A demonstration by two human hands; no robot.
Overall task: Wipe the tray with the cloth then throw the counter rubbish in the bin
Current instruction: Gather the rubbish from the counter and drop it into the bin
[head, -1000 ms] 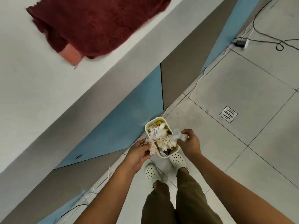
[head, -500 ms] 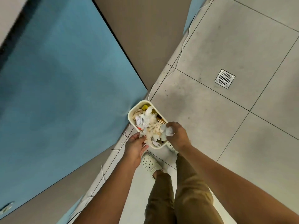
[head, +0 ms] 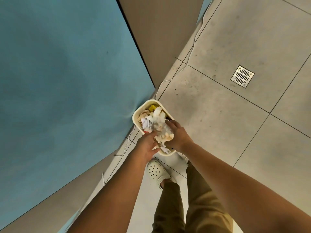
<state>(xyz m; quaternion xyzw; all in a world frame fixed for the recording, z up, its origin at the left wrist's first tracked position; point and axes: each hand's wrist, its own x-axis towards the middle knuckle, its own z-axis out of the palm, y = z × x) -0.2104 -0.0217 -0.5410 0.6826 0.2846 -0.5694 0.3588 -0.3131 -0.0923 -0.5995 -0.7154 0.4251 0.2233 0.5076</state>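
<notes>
cream bin (head: 136, 115) on the floor (head: 218, 118) against the blue panel (head: 67, 73), heaped with crumpled rubbish (head: 157, 122). left hand (head: 148, 145) and right hand (head: 178, 135) both on the heap, fingers straight, pressing. drain grate (head: 242, 76) well apart, white cable (head: 188, 63) beside the panel.

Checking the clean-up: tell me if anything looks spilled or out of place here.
The bin is overfull: crumpled paper rubbish heaps above its rim, with both hands, left hand and right hand, on the pile. Nothing shows spilled on the floor.
</notes>
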